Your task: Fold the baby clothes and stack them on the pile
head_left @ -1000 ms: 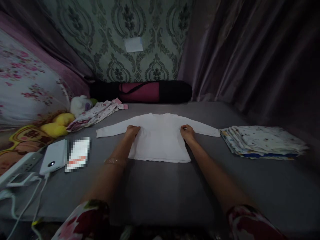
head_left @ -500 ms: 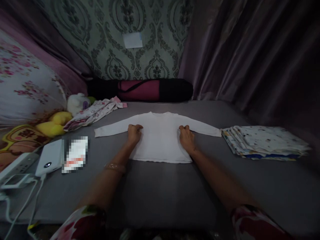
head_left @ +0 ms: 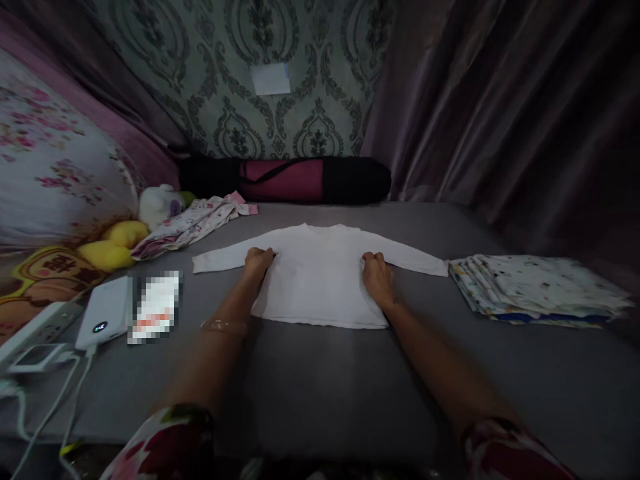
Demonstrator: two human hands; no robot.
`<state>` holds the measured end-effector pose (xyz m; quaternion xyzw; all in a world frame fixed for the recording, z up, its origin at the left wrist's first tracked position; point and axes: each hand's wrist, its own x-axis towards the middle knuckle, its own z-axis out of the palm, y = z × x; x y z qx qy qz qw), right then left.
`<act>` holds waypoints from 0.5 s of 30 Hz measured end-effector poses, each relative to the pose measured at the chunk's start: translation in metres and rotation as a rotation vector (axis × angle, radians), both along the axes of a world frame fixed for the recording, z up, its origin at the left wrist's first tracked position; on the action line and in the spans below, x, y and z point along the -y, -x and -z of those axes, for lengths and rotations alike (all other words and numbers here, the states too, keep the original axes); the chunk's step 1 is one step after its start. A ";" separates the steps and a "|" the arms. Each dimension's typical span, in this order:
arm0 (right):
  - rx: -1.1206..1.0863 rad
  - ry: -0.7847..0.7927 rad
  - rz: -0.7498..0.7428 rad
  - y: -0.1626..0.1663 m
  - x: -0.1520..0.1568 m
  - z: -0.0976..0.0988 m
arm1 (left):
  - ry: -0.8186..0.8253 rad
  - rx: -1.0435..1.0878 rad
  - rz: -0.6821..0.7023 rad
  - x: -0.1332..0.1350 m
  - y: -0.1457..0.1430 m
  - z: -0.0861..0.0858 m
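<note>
A person is leaning over a grey bed (head_left: 320,387) in a dim room, with both bare forearms stretching forward into the middle of the frame. A white long-sleeved shirt (head_left: 317,277) is lying flat at the centre, collar pointing toward the top of the frame and hem toward the viewer. Its sleeves are spreading straight out, so its long axis is running left to right. The left hand (head_left: 257,260) is resting where the left sleeve meets the body of the shirt, and the right hand (head_left: 376,273) is resting at the matching spot on the right, each equally close to its own sleeve. Both are touching the cloth with fingers curling. Whether either grip is pinching the fabric or only pressing on it is too dark to tell. A stack of folded printed cloths (head_left: 535,283) is sitting at the right, near the right sleeve's cuff. A crumpled floral garment (head_left: 193,223) is lying at the upper left, and a white power bank (head_left: 100,320) is sitting at the left edge.
</note>
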<state>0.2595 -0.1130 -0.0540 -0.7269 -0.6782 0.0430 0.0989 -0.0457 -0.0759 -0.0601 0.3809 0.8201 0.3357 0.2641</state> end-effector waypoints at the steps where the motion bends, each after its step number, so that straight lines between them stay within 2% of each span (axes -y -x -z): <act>1: -0.002 0.003 -0.001 0.000 0.001 -0.001 | -0.008 0.030 -0.011 -0.001 0.000 0.000; 8: -0.035 0.000 0.003 0.001 0.003 -0.003 | -0.070 0.231 -0.033 0.001 -0.003 -0.001; 11: -0.036 -0.001 0.009 0.000 0.002 -0.002 | -0.111 0.189 -0.024 -0.001 -0.005 0.000; 15: -0.030 -0.009 0.008 0.000 0.000 0.001 | -0.080 0.050 -0.078 -0.009 -0.009 0.002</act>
